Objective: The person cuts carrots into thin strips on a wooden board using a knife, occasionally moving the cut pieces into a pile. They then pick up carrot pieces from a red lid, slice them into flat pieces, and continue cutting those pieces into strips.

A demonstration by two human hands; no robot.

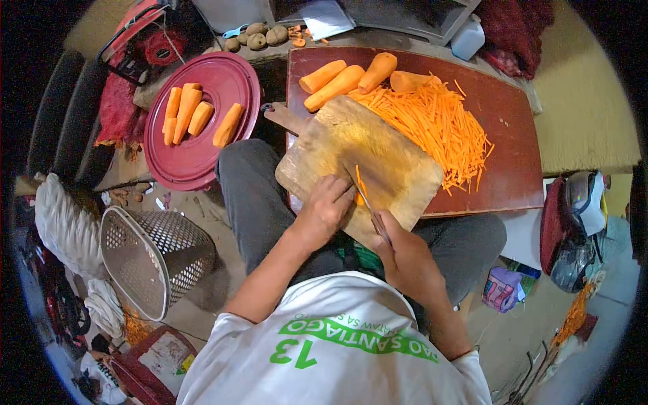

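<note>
A worn wooden cutting board (398,145) lies tilted over my lap and the front of the red table, its handle toward the upper left. My right hand (408,260) grips a knife (379,221) by its handle, with the blade on the board. Beside the blade are a few orange carrot strips (360,181). My left hand (329,206) presses down on the board just left of the blade, fingers curled together over a piece of carrot that they mostly hide. A heap of carrot sticks (439,128) spreads behind the board.
Several peeled carrots (337,88) lie at the back of the red table (506,148). More rest on a round maroon lid (223,77) at the left. A perforated basket (165,270) lies tipped on the floor. Potatoes (256,40) sit near a white container (467,37).
</note>
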